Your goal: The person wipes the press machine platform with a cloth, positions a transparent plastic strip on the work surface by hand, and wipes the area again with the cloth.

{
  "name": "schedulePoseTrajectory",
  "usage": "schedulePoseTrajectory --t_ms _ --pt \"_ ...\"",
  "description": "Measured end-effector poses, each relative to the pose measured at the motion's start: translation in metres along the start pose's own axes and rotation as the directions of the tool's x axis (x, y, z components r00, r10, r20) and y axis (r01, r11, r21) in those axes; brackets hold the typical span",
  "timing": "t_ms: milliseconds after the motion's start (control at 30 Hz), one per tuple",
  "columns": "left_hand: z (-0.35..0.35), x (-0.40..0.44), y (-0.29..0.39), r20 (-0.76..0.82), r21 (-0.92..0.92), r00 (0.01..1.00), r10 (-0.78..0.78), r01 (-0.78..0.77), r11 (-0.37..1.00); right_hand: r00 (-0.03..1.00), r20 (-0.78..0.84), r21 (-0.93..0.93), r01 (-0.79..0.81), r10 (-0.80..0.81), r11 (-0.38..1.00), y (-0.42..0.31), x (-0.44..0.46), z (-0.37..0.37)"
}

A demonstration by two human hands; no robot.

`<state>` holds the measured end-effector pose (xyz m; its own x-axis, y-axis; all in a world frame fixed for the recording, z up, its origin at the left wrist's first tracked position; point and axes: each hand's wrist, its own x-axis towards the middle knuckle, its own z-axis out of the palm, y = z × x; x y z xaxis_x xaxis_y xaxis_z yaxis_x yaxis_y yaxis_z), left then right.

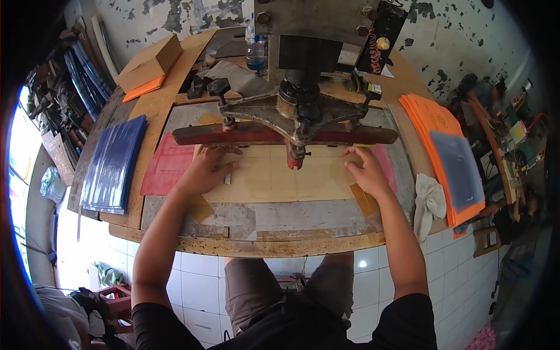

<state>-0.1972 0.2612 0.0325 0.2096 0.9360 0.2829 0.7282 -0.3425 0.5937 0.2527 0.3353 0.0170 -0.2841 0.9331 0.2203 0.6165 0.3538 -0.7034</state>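
My left hand (pixel 208 170) rests on the left part of a cream-coloured sheet (pixel 274 181), fingers spread and bent, thumb apart. At the sheet's right end my right hand (pixel 368 170) touches its edge area with curved, parted fingers. Neither hand visibly grips anything. A red sheet (pixel 166 166) shows from under the cream one on both sides. Just beyond my fingers, the worn red bar (pixel 262 135) of a press crosses above the far edge of the cream sheet and hides part of it. Brown tape pieces (pixel 201 210) lie near both wrists.
The press head (pixel 300 96) stands over the middle of the table. Clear blue plastic covers (pixel 114 163) are stacked at left, orange folders (pixel 440 146) at right beside a white cloth (pixel 429 204). A cardboard box (pixel 150 61) and water bottle (pixel 255 52) stand behind.
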Motion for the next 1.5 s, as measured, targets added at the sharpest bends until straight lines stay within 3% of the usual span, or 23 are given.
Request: schedulePoseTrajectory --t_ms 133,233,433,533,733,867,1067,1500 --pt "-0.006 -0.002 0.003 0.091 -0.012 0.995 0.039 -0.038 0.999 0.989 0.01 -0.064 0.15 -0.15 0.987 -0.009 -0.007 0.003" --pt "-0.009 -0.001 0.007 0.142 -0.019 0.988 0.055 -0.053 0.998 0.974 -0.012 -0.21 0.217 -0.225 0.953 -0.022 -0.01 0.006" --pt "-0.002 -0.003 0.019 0.091 0.03 0.986 0.142 -0.145 0.989 0.986 -0.107 -0.186 0.105 -0.126 0.977 -0.041 -0.014 0.011" --pt "0.001 -0.005 0.02 0.104 0.074 0.981 0.165 -0.173 0.982 0.975 -0.092 -0.265 0.17 -0.2 0.949 -0.041 -0.016 0.014" --pt "-0.003 -0.001 0.038 0.176 0.006 0.949 0.263 -0.268 0.963 0.88 0.152 -0.181 0.472 -0.45 0.863 -0.051 -0.018 0.015" --pt "0.001 -0.005 0.043 0.221 0.022 0.938 0.268 -0.279 0.96 0.86 0.284 -0.123 0.47 -0.423 0.874 -0.052 -0.016 0.016" --pt "0.001 -0.006 0.04 0.227 0.039 0.938 0.263 -0.278 0.96 0.853 0.319 -0.134 0.473 -0.414 0.871 -0.052 -0.015 0.016" --pt "-0.005 -0.005 0.037 0.185 0.034 0.965 0.188 -0.197 0.98 0.919 0.064 -0.276 0.392 -0.39 0.878 -0.038 -0.014 0.012"
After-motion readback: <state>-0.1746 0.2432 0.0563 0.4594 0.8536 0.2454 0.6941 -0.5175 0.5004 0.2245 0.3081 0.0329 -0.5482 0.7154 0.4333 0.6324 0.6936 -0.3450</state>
